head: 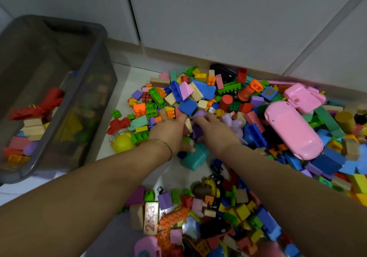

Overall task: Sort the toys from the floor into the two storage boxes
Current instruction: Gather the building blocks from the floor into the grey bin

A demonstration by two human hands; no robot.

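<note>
Grey storage box (93,102) holds some blocks (32,127); right of it our left hand (170,132) and right hand (215,132) dig into the floor's toy pile (200,90), each grip half-buried: we cannot tell.

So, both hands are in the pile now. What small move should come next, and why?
Probably close the fingers on a few blocks and lift them. The left hand lies flat on the pile, the right hand reaches among purple pieces, grip unclear. The grey box on the left already holds some toys and has room.
</note>
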